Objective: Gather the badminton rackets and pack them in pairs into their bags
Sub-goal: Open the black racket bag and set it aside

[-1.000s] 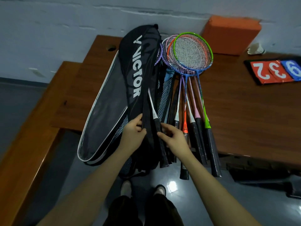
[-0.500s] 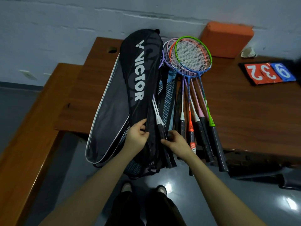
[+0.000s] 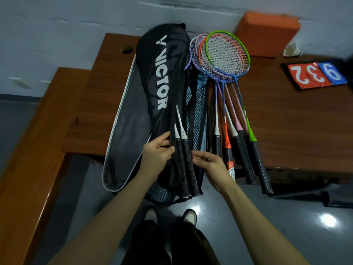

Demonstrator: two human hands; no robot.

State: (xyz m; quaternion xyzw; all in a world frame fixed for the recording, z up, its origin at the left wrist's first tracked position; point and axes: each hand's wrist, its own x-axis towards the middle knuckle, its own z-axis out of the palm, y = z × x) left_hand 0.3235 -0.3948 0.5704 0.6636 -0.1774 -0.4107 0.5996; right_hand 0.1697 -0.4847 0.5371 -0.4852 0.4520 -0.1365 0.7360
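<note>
A black racket bag (image 3: 162, 73) with white VICTOR lettering lies on the wooden table (image 3: 286, 121), its lower end hanging over the front edge. Two rackets with white cones and black grips (image 3: 184, 150) stick out of its open side. My left hand (image 3: 159, 155) pinches the bag's edge beside those grips. My right hand (image 3: 209, 162) touches the grips from the right with loosely bent fingers. Several loose rackets (image 3: 227, 56) with green, orange, purple and blue frames lie fanned to the right. Mesh bags (image 3: 196, 111) lie underneath.
An orange block (image 3: 267, 33) stands at the back against the wall, with a shuttlecock (image 3: 291, 49) beside it. A score flip board (image 3: 315, 74) lies at the right. A wooden bench (image 3: 38, 140) runs along the left. My shoes (image 3: 170, 216) stand on the grey floor.
The two white-coned rackets have slid deeper into the black bag. My right hand has shifted from pinching a grip to touching the grips from the right; my left hand stays on the bag's edge.
</note>
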